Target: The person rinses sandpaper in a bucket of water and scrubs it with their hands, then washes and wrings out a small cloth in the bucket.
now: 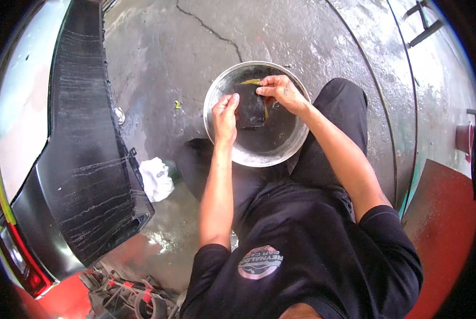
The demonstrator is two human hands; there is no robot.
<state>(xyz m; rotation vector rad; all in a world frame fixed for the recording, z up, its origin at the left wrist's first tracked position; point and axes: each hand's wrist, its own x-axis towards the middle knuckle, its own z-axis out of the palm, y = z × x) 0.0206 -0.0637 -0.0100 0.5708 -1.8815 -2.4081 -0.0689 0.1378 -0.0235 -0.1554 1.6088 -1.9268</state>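
Observation:
A round metal basin (210, 101) rests by my lap, between my knees. Over it is a dark, roughly square sheet (250, 109); I cannot make out its material. My left hand (226, 118) pinches the sheet's left edge between thumb and fingers. A thin yellow strip, like masking tape (251, 82), runs along the sheet's top edge, and more yellow shows down its right side. The fingers of my right hand (281, 91) are closed on the end of this strip at the upper right corner.
A black car bumper (84, 138) with whitish streaks stands at my left, beside a taillight (28, 268). A crumpled white cloth (156, 179) and yellow scraps (177, 105) lie on the wet floor. Hoses (380, 90) run along the right, near a red panel (440, 212).

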